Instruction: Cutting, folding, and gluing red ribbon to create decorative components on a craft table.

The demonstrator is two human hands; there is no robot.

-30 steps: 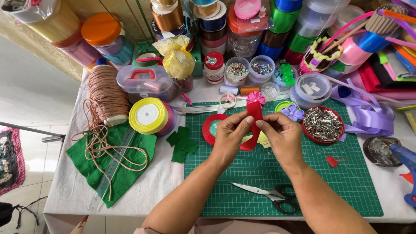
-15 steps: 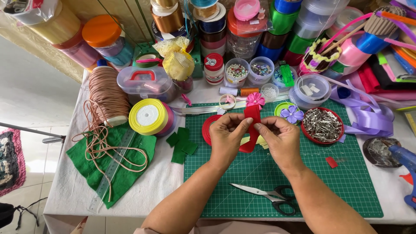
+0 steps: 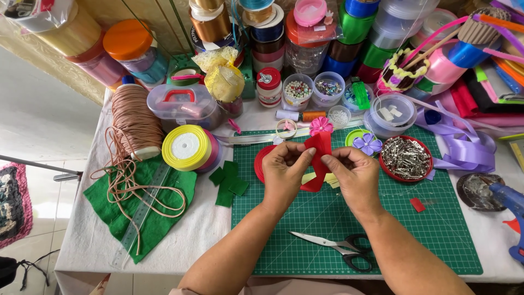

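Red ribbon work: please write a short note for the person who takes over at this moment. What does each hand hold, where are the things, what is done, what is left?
Left hand and right hand: both pinch one red ribbon above the green cutting mat, folding it near the top.
Near: pink flower and purple flower lie finished behind the hands; scissors on the mat in front; red dish of pins to the right; glue gun at the right edge.
Done: ribbon piece is in hand, partly folded.
Left: the fold is not fixed; scissors and glue gun are untouched.

Scissors [image 3: 339, 248] lie on the green cutting mat [image 3: 436, 240], near a lidded tray of pins [image 3: 405, 158].
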